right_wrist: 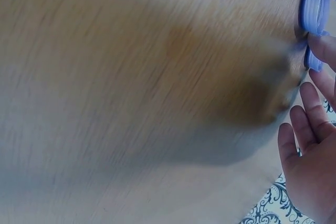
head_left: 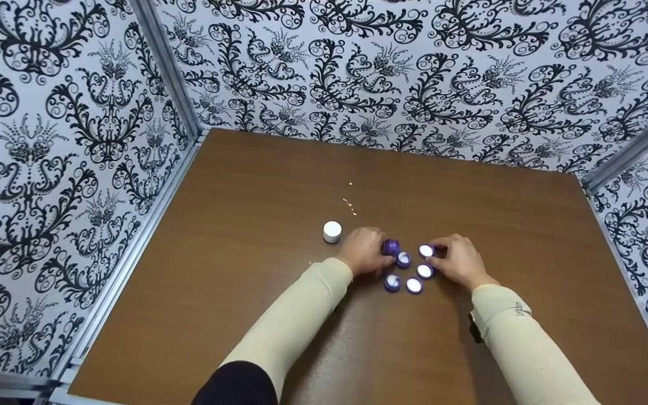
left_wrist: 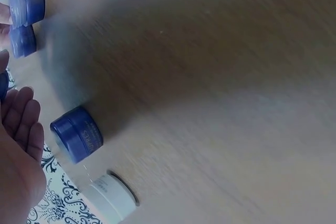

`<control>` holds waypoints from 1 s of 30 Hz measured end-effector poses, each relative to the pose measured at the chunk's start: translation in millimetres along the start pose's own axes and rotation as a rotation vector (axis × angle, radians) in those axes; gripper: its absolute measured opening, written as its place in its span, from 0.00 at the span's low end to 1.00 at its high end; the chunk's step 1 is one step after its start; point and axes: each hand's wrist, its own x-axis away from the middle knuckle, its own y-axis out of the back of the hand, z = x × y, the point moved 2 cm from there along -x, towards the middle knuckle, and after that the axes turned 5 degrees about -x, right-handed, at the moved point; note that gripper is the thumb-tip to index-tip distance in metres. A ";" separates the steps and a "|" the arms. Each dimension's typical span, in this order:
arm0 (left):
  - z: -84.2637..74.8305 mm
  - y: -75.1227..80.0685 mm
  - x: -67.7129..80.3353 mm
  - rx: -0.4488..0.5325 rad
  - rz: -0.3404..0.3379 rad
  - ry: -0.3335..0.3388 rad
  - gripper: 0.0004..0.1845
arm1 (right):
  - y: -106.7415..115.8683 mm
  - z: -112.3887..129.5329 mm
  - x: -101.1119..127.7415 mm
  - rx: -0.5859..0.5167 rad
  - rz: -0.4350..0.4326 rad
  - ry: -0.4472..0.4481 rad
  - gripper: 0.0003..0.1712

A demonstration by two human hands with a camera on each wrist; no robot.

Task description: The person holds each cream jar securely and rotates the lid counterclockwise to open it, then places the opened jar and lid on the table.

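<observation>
Several small purple jars with white tops stand in a cluster on the brown table [head_left: 256,185]. My left hand [head_left: 364,251] lies at the cluster's left side, beside a purple jar [head_left: 391,246]. In the left wrist view its fingers [left_wrist: 22,120] are straight and relaxed, just short of that jar [left_wrist: 77,134]. My right hand [head_left: 460,260] lies at the right side of the cluster, next to another purple jar [head_left: 426,250]. In the right wrist view its fingers [right_wrist: 307,129] are spread and a fingertip touches a purple jar [right_wrist: 314,9]. Neither hand holds anything.
A white jar [head_left: 332,231] stands alone left of my left hand and shows lying low in the left wrist view [left_wrist: 113,196]. A few pale specks [head_left: 350,206] dot the table behind it. Patterned walls [head_left: 414,73] close the table on three sides.
</observation>
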 end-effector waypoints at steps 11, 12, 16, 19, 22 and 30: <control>-0.3 -7.2 -15.9 -0.049 -0.055 0.017 0.15 | -0.5 0.2 -1.1 0.003 -0.012 -0.001 0.23; -0.7 -7.8 -17.3 -0.050 -0.056 0.019 0.15 | -0.2 0.1 -0.9 0.001 -0.013 0.000 0.23; -1.5 -10.4 -22.1 -0.055 -0.045 0.031 0.17 | -0.1 -0.4 -0.8 -0.011 -0.012 -0.001 0.23; -0.9 -12.8 -24.9 -0.083 -0.034 0.030 0.19 | -0.5 -0.7 -0.9 -0.018 -0.013 0.004 0.23; 0.8 -15.4 -27.2 -0.123 -0.034 0.015 0.22 | -0.7 -1.2 -1.4 -0.012 -0.026 0.017 0.24; 4.0 -19.2 -31.7 -0.174 -0.061 -0.005 0.22 | -0.3 -1.7 -1.0 -0.015 -0.036 0.009 0.23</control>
